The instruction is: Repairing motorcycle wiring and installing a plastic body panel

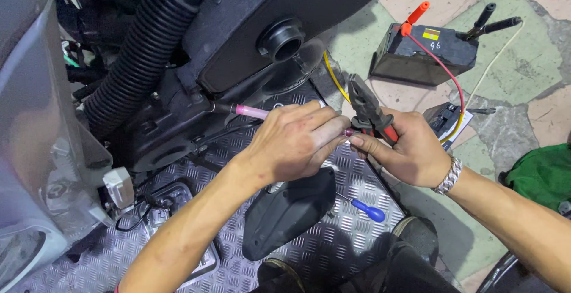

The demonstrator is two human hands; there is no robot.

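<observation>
I look down on a silver diamond-plate footboard, its ridged metal running from lower left toward the middle. A black moulded plastic cover lies flat on it, and just to its right a small blue-handled screwdriver. Beyond the footboard is a floor of irregular pale green and pink stone pieces. A dark grey battery sits on that floor at upper right, and a green cloth lies at the right edge.
</observation>
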